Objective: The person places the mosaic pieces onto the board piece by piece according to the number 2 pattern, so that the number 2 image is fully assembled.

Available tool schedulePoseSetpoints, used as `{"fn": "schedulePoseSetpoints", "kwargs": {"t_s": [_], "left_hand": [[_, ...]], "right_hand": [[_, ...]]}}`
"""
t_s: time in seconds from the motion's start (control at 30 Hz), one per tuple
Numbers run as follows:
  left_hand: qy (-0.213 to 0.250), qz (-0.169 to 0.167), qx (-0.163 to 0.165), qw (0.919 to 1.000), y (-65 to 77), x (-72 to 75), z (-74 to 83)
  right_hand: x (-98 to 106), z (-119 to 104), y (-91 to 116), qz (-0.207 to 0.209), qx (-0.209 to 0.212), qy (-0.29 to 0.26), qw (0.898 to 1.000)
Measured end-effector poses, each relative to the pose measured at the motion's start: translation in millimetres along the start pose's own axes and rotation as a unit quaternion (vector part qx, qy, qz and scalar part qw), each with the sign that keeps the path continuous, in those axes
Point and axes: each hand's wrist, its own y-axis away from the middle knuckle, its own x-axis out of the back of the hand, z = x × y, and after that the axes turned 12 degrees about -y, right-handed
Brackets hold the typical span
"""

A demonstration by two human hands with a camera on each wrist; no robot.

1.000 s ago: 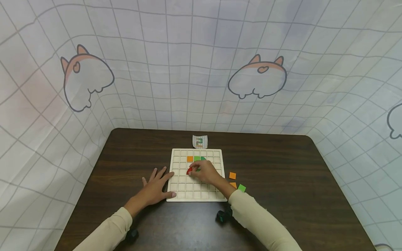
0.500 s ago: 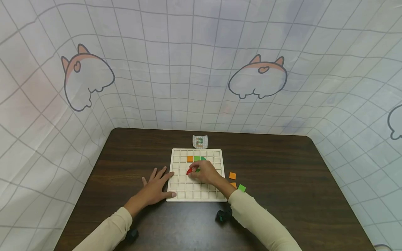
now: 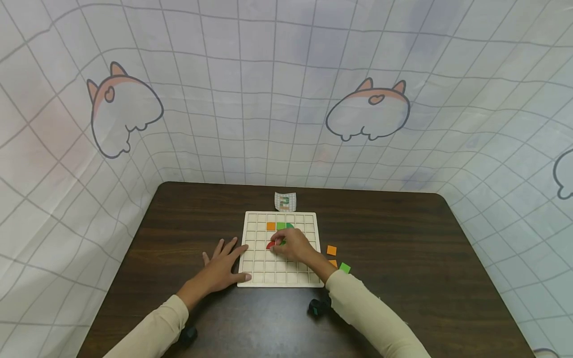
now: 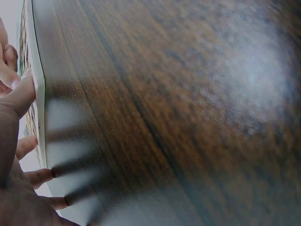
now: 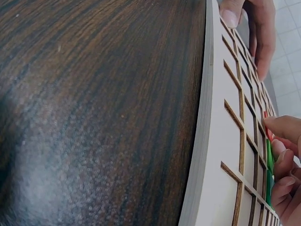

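Note:
A cream grid board (image 3: 264, 280) lies on the dark wooden table. My left hand (image 3: 217, 273) rests with spread fingers on its left edge, thumb near the front corner. Over the board's middle, my right hand (image 3: 293, 245) pinches a small red round-edged tile (image 3: 270, 245) between thumb and fingertips, low at a cell. In the right wrist view, green tiles (image 5: 270, 157) sit right beside those fingers, which partly cover them. An orange square tile (image 3: 271, 226), a light green square tile (image 3: 280, 225) and a dark green rounded tile (image 3: 289, 225) lie in a row farther back.
Two orange tiles (image 3: 332, 250) and a light green tile (image 3: 344, 267) lie loose right of the board, close to the right forearm. Behind the board is a small card (image 3: 285, 202) with a coloured pattern. A white gridded curtain (image 3: 286, 124) surrounds the table.
The red tile has shifted very slightly right and looks flatter under the right fingertips. My left hand keeps its place on the board's edge.

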Motion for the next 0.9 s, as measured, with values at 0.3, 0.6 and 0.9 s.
{"fn": "schedulePoseSetpoints", "kwargs": {"t_s": [0.3,0.6,0.9], "left_hand": [[0.002,-0.001,0.0,1.0,0.9,2.1,1.5],[-0.002,-0.004,0.0,1.0,0.2,1.9,1.6],[-0.005,-0.004,0.003,1.0,0.8,2.5,2.6]], "right_hand": [[-1.5,0.6,0.0,-0.001,0.004,-0.008,1.0],[-0.9,-0.8,1.5,-0.005,-0.01,-0.012,1.0],[5.4,1.9,7.0,-0.008,0.015,-0.02,1.0]]}}
